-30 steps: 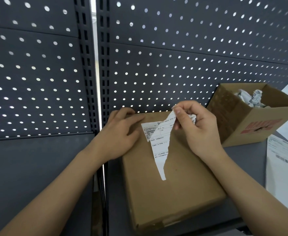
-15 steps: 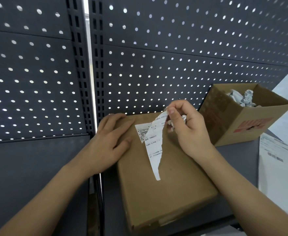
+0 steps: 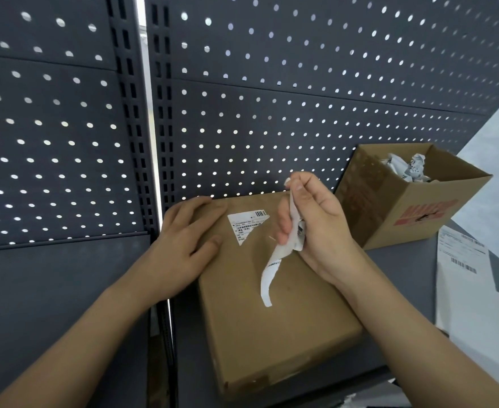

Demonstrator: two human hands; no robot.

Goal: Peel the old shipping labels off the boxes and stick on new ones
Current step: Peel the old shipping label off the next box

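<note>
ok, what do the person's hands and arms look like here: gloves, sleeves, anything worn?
Left hand and right hand are bare: no gloves, and no rings on the fingers that show. Left forearm and right forearm are bare right to the frame edge. No sleeve, watch or wristband is in view.

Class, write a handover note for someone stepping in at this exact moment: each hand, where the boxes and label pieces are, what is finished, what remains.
Left hand: open, pressing flat on the closed box near its far left corner.
Right hand: fingers pinch a torn label strip hanging over the box.
Label remnant: stuck to the box top.
Open box, at right: holds crumpled scraps. Printed label sheet: far right.
Done: part of the old label torn away.
Left: discard the strip, peel the remnant, apply a new label.
</note>
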